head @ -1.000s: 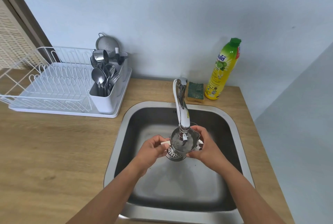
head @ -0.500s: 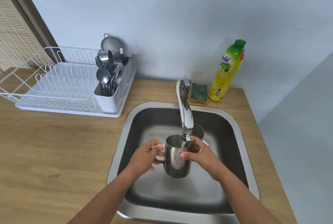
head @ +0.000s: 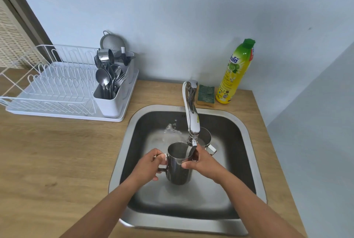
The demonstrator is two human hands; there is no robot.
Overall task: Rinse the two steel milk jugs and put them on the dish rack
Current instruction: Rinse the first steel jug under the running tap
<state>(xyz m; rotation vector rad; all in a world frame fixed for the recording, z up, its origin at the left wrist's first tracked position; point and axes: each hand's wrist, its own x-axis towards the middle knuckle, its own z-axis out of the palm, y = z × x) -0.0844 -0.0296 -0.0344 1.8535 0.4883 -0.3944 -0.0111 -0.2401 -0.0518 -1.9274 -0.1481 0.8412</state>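
Materials and finishes at the sink
Milk jug (head: 179,170): polished, mirror-glossy steel. Sink (head: 182,226): brushed satin metal. Countertop (head: 57,161): matt wood grain. Dish rack (head: 63,84): white coated wire, smooth plastic tray. Bottle (head: 233,76): glossy plastic. Sponge (head: 206,93): rough.

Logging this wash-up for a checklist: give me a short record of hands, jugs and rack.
left hand: grips held milk jug's handle
right hand: holds its side near the rim
held milk jug: upright under the tap, over the sink
second milk jug: in the sink, behind the tap
dish rack: on the counter, neither jug on it
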